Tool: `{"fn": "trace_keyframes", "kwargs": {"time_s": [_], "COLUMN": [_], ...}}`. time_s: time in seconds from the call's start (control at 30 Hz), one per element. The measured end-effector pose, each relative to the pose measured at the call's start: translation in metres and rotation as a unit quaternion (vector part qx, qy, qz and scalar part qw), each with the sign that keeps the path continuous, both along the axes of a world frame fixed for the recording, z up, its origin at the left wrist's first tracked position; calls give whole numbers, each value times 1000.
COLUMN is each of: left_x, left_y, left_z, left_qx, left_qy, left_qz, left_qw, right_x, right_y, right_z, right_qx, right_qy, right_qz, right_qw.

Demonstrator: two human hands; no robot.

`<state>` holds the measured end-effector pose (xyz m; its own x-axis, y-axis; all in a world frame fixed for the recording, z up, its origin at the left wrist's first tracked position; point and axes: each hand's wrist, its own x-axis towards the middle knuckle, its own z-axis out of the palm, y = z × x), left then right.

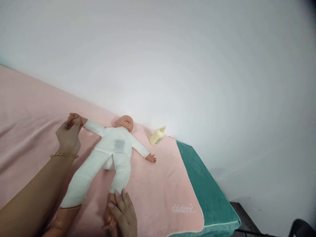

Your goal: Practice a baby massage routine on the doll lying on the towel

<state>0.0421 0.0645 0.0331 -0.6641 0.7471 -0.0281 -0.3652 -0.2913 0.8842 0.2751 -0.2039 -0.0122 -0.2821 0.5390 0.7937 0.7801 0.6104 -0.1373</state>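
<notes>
A baby doll [112, 141] with a white cloth body lies on its back on a pink mat [160, 184], arms spread and legs toward me. My left hand [69, 135], wearing a gold bracelet, pinches the doll's hand on the left side between thumb and fingers. Close to the front edge, my right hand [124, 212] is closed around the doll's lower leg on the right, thumb over the foot and fingers along its outer side. The doll's other foot is partly cut off at the bottom of the view.
A pale yellow pump bottle [156, 136] stands on the mat to the right of the doll's head. Behind it rises a white wall [158, 65]. At right, green bedding [207, 187] shows beyond the mat, and a dark object [302, 228] sits in the lower right corner.
</notes>
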Motion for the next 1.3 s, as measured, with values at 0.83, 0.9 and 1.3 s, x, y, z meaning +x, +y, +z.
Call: {"fn": "trace_keyframes", "kwargs": {"time_s": [0.83,0.9,1.3], "left_x": [20,18,-11], "left_y": [-31,-31,-5], "left_z": [22,23,0], "left_qx": [128,112,-26], "left_qy": [370,290,-15], "left_qz": [-290,-267,-84], "left_qw": [873,912,996], "right_x": [4,4,1], "right_y": [51,36,-9], "right_z": [50,54,14], "right_qx": [-160,-159,-55], "right_qy": [159,135,15], "right_qz": [40,39,32], "right_qw": [973,977,998]}}
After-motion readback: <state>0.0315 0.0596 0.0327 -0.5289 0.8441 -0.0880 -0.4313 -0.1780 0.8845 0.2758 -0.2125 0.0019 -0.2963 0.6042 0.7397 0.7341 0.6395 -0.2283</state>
